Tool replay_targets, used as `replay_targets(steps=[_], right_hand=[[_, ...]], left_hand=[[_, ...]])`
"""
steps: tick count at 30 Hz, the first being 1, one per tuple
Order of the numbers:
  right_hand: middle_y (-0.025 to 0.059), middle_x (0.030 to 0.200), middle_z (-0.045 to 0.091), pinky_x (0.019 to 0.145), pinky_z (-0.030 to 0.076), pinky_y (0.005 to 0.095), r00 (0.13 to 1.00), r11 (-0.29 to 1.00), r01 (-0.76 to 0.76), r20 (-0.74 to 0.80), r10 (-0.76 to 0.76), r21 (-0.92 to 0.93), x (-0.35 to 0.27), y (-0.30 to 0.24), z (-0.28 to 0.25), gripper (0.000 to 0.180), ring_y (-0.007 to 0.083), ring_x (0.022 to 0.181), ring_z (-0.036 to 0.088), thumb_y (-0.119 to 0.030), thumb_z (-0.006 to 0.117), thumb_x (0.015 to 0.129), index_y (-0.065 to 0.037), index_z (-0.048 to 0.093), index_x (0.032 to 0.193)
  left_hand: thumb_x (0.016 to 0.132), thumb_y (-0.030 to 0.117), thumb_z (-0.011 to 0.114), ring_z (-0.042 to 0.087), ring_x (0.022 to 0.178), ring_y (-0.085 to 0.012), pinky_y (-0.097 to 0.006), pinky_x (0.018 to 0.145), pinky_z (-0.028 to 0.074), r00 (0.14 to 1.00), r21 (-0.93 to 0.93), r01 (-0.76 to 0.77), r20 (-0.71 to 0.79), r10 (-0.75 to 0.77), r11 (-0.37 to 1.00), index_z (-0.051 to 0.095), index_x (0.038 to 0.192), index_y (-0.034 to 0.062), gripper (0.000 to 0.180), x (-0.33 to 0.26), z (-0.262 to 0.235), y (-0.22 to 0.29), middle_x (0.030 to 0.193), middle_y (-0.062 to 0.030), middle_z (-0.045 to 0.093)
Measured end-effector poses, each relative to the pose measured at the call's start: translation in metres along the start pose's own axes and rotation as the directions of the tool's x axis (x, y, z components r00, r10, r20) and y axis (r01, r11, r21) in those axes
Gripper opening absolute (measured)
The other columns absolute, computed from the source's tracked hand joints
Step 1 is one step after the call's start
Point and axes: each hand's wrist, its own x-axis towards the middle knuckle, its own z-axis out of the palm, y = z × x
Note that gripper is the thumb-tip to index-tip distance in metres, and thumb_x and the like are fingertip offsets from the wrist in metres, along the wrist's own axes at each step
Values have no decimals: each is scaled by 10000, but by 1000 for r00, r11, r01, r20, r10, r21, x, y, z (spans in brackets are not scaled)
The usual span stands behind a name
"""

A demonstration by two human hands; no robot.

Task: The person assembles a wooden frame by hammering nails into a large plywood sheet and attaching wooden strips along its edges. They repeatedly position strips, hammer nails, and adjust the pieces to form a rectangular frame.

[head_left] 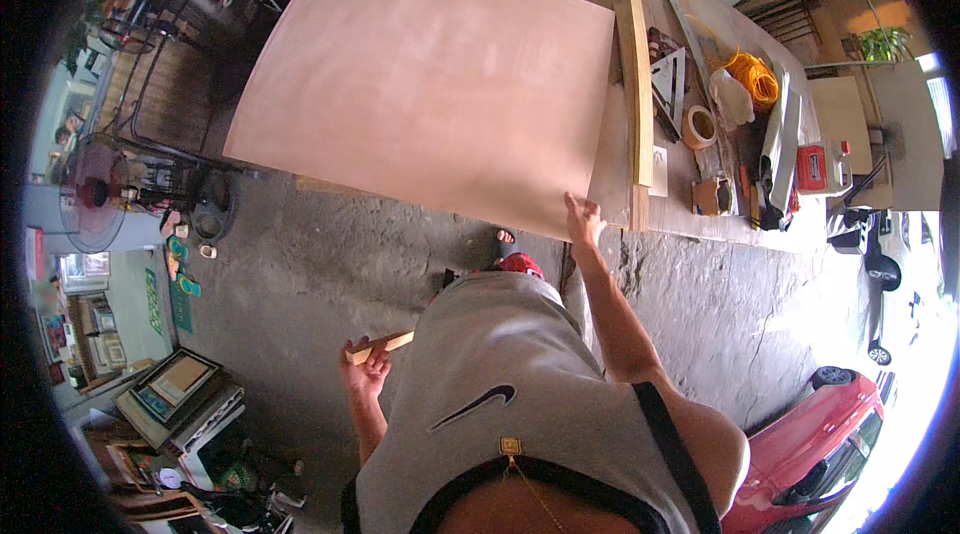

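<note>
A large pale plywood sheet (430,94) lies flat on the worktable, its near edge overhanging toward me. My right hand (585,219) rests at the sheet's near right corner, thumb and fingers around the edge. Down at my left side, away from the table, my left hand (367,369) is closed round a short wooden block (382,347). Just right of the sheet lies a long wooden strip (637,84), running from the near edge to the far side. Beyond it are a triangular square (669,81) and a roll of tape (699,126).
On the table's right are a coil of orange cord (752,81) and a red-and-white jug (823,168). A standing fan (95,192) and sandals (178,269) are at left. Stacked frames (175,389) stand lower left. A red car (810,449) is parked lower right on the concrete floor (690,324).
</note>
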Motion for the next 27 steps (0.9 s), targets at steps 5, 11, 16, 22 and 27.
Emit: replay_targets(steps=[5, 11, 16, 22, 27], right_hand=[[79, 928, 612, 634, 498, 319, 972, 988, -11, 235, -26, 154, 5, -19, -20, 609, 144, 755, 573, -523, 707, 780, -24, 587, 1109], [135, 1008, 659, 634, 512, 329, 772, 874, -357, 631, 77, 330, 2, -52, -49, 645, 194, 812, 650, -588, 610, 821, -22, 611, 1130], [160, 760, 632, 642, 482, 404, 952, 864, -213, 297, 78, 456, 2, -51, -20, 805, 229, 809, 622, -704, 522, 809, 84, 672, 883], [139, 679, 578, 594, 454, 383, 992, 965, -60, 123, 29, 256, 1, -49, -21, 810, 204, 669, 542, -702, 517, 817, 97, 622, 727], [32, 608, 494, 498, 375, 326, 981, 809, 18, 144, -127, 588, -4, -82, -30, 658, 122, 561, 416, -607, 590, 840, 29, 601, 669]], left_hand=[[918, 508, 404, 552, 613, -189, -318, 588, 394, 1000, -35, -2, -1, 2, 999, 599, 996, 148, 417, -1, 1, 1, 664, -45, 605], [923, 525, 378, 567, 616, -197, -323, 579, 406, 986, 9, -19, -163, 20, 1000, 602, 975, 132, 455, -6, -5, -1, 673, -46, 616], [922, 540, 359, 568, 606, -188, -321, 578, 407, 993, -27, 4, 118, 0, 1000, 605, 954, 136, 474, 1, -29, 6, 724, -65, 662], [923, 533, 368, 558, 609, -178, -327, 614, 402, 996, -22, -24, 83, 26, 999, 608, 936, 142, 459, 5, -44, 5, 765, -73, 681], [902, 539, 412, 568, 646, -193, -341, 672, 392, 992, -52, -1, 127, 8, 999, 619, 958, 174, 423, 4, -51, 3, 799, -82, 684]])
